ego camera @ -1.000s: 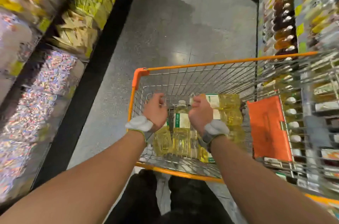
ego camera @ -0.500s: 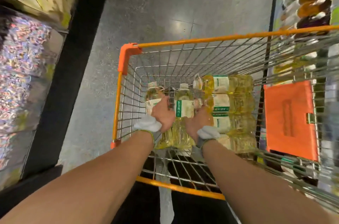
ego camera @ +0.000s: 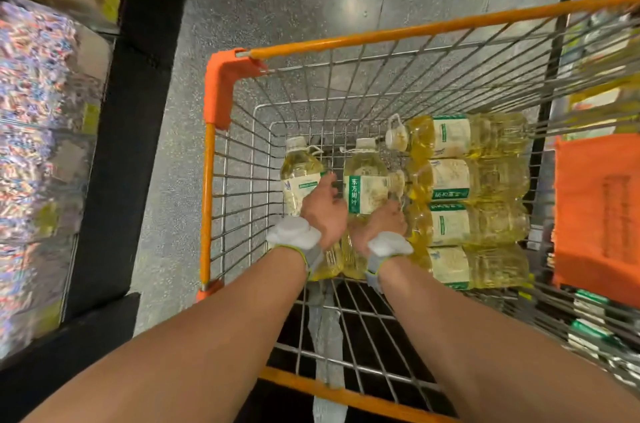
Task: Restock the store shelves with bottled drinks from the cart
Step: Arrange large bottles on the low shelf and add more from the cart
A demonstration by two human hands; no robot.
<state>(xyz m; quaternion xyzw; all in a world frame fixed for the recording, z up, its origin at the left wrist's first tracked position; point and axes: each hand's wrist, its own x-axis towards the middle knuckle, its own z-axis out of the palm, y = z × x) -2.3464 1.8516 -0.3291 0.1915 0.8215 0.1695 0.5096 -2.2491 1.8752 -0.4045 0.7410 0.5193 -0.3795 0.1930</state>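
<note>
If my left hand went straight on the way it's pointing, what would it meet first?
Probably the left bottle: your left hand points along its label edge, into the gap beside the middle bottle. Depth is unclear.

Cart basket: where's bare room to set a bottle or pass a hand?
Free: bare floor of the orange-rimmed wire cart left of the two upright yellow bottles, beyond their caps, and toward the near rail. Crowded: lying yellow bottles fill the right side.
</note>
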